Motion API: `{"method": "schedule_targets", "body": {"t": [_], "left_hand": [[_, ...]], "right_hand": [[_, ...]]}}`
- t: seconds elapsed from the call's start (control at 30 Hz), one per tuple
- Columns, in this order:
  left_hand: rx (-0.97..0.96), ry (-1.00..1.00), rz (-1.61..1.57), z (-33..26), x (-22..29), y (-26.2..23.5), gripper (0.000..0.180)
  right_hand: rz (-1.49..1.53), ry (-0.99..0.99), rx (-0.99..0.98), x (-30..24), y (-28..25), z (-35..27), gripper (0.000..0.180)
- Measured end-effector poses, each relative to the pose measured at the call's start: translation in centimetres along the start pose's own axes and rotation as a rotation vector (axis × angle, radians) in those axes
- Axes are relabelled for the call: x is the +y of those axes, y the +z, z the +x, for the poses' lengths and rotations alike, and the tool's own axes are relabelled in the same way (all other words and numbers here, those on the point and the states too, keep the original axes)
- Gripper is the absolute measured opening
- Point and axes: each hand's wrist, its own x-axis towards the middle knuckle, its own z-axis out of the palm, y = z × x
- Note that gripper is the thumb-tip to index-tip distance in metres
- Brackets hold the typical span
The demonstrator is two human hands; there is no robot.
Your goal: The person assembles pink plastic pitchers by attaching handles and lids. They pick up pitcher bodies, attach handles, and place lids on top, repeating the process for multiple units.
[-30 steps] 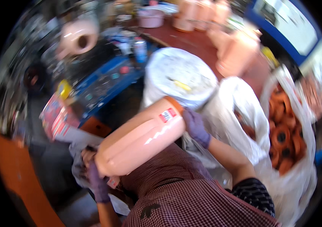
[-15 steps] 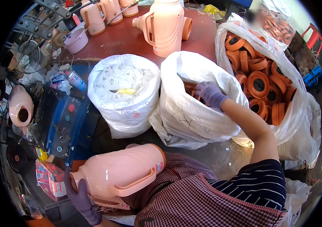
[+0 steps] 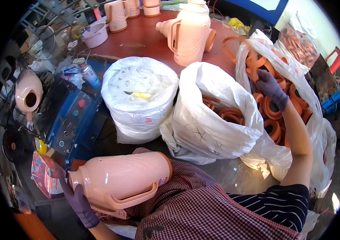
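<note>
A pink thermos flask [image 3: 118,176] with a side handle lies across my lap. My left hand [image 3: 78,202], in a purple glove, grips its neck end, fingers and thumb on either side. Up at the right, my gloved right hand [image 3: 272,89] is closed on a thin curved orange-brown strip [image 3: 254,66], smeared by motion, over the clear plastic bag of orange-brown rings [image 3: 272,107]. Left of that bag stands a white sack [image 3: 218,138] holding curved brown pieces [image 3: 232,114]. Beside it, another white sack [image 3: 138,118] holds translucent rings [image 3: 128,82] and a yellow-handled tool [image 3: 141,95].
More pink flasks [image 3: 190,38] stand on the red-brown table [image 3: 138,44] beyond the sacks. To the left are a lilac bucket [image 3: 95,35], a spray can [image 3: 90,76], a pink flask body [image 3: 28,90] and a patterned box [image 3: 46,176]. A red stool [image 3: 338,64] is far right.
My right hand has come out of the middle white sack, moving up and right with a curved strip. The view has shifted slightly. My left hand stays at the flask's neck.
</note>
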Motion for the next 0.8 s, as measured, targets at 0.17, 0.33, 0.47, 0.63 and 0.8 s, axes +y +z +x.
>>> {"method": "schedule_targets", "body": {"t": [0.17,0.33,0.47,0.63,0.8], "left_hand": [[0.019,0.221,0.025,-1.2,1.8,-0.9,0.094],[-0.463,0.462,0.201,-3.2,7.9,2.6,0.090],[-0.535,0.442,0.164,-4.9,8.0,2.4,0.080],[-0.530,0.361,0.222,-5.6,8.4,1.0,0.070],[-0.659,0.472,0.181,-3.3,7.4,2.9,0.076]], "right_hand": [[0.325,-0.184,-0.107,-9.2,14.3,-1.1,0.039],[0.075,-1.267,-0.145,-17.3,31.8,1.9,0.039],[-0.127,-1.344,-0.483,-21.8,37.3,0.1,0.027],[0.162,-1.407,-0.159,-27.3,34.7,2.9,0.047],[0.145,-1.005,-0.381,-27.1,36.0,7.9,0.050]]}}
